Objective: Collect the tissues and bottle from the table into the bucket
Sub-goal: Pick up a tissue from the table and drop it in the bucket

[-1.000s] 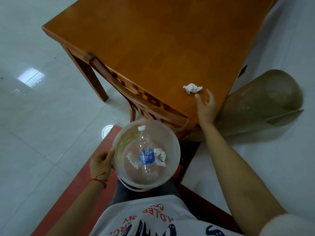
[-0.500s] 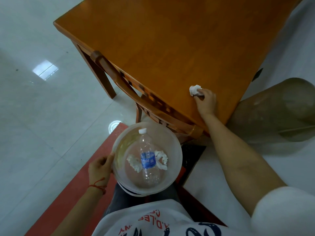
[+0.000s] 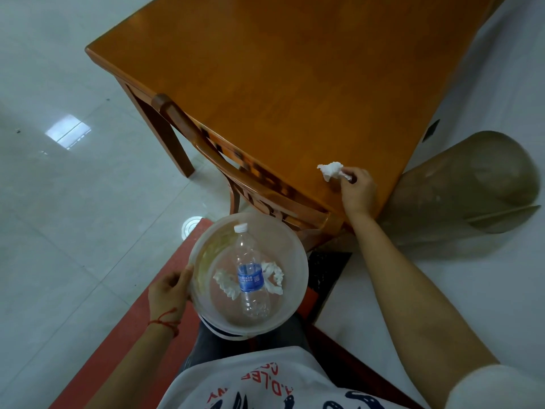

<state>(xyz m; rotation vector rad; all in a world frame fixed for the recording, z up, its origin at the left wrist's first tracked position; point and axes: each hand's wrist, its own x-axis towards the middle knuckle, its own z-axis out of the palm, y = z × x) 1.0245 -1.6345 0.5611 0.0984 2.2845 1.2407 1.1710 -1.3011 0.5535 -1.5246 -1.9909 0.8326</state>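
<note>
A translucent bucket (image 3: 292, 240) rests on my lap, and my left hand (image 3: 168, 290) grips its left rim. Inside it lies a clear plastic bottle (image 3: 249, 276) with a blue label and white cap, with crumpled white tissues (image 3: 225, 283) on both sides of it. My right hand (image 3: 358, 190) pinches a crumpled white tissue (image 3: 330, 171) between thumb and fingers at the near right corner of the wooden table (image 3: 295, 84). Whether the tissue still touches the tabletop is unclear.
A wooden chair back (image 3: 224, 169) is tucked against the table's near edge, just beyond the bucket. A large brownish translucent bin (image 3: 469, 184) lies on its side on the white floor at the right. A red mat (image 3: 118, 343) lies under me.
My right hand reached forward from open beside the tissue and closed its fingers on it. The bucket and my left hand stayed as they were.
</note>
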